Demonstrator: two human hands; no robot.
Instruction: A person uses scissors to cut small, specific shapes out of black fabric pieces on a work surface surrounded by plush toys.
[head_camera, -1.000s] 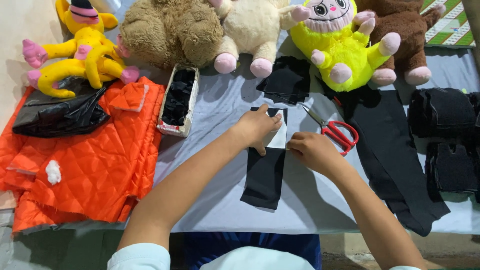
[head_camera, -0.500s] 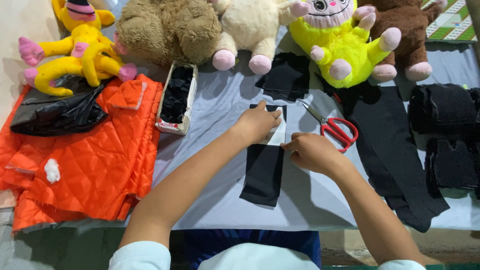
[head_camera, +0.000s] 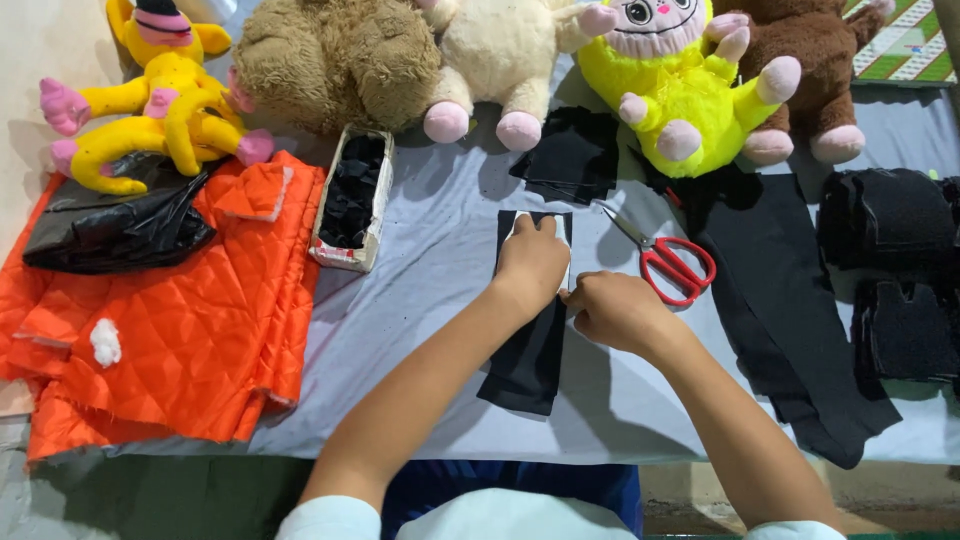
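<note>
At the far left of the table (head_camera: 440, 300), covered in grey cloth, we see a yellow plush (head_camera: 165, 95) beside a crumpled black bag (head_camera: 115, 235) and a quilted orange fabric (head_camera: 170, 320), its stitched diamonds puffy, a tuft of white stuffing (head_camera: 104, 342) lying on it. Next comes a narrow box (head_camera: 352, 205) filled with black scraps, probably kept close for reach. In the middle we press our left hand (head_camera: 532, 262) flat, fingers together, on a long black strip (head_camera: 530, 340) with a pale template (head_camera: 520, 228) under the fingertips, apparently to pin it flat. Our right hand (head_camera: 615, 312) touches the strip's right edge, fingers curled; whether it pinches anything we cannot tell. Right of it lie red-handled scissors (head_camera: 672, 262), blades toward the plush row, then a wide black felt piece (head_camera: 790, 330) and stacked black cutouts (head_camera: 895, 270), soft and matte.
</note>
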